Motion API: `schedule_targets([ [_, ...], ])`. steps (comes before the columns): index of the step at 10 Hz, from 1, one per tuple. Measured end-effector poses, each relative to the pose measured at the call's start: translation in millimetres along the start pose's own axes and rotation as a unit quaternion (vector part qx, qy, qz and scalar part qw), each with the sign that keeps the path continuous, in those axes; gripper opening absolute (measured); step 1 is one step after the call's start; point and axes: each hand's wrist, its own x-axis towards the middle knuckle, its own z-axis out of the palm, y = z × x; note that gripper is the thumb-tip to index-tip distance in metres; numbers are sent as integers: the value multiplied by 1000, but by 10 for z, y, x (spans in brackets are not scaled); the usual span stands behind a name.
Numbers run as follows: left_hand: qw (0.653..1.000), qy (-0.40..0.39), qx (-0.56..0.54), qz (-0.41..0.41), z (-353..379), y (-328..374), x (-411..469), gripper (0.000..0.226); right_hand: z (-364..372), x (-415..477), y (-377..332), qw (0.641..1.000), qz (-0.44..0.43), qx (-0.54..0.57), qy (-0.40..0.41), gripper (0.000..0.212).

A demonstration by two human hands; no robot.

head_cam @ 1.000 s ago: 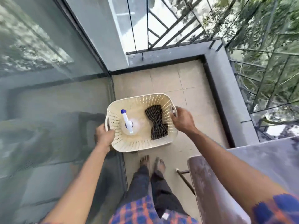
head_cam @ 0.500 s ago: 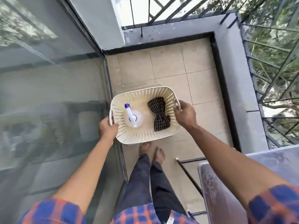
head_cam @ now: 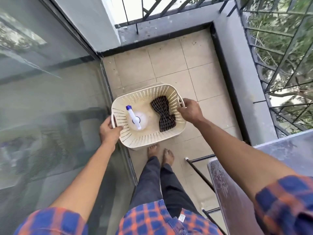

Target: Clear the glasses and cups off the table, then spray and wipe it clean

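A cream slotted basket hangs low over the tiled balcony floor, just in front of my bare feet. Inside stands a white spray bottle with a blue nozzle, and a dark checked cloth lies to its right. My left hand grips the basket's left handle, thumb inside the rim. My right hand holds the right rim beside the other handle. The dusty grey table fills the lower right corner; no glasses or cups are in view.
A glass sliding door runs along the left. A grey parapet with black railings bounds the balcony at the back and right. Black metal bars stand beside the table, close to my right foot.
The basket has gone lower and nearer to my feet. My right hand has shifted from the handle onto the rim beside it. My view has tipped further down.
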Motion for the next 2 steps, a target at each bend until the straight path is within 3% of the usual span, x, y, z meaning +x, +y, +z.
schedule_targets([
  [1,998,37,-15,52,-32,165,-32,63,-71,-92,-36,1000,11,26,-4,24],
  [2,986,91,-13,139,-71,389,-34,42,-170,-142,-20,997,10,73,10,37],
])
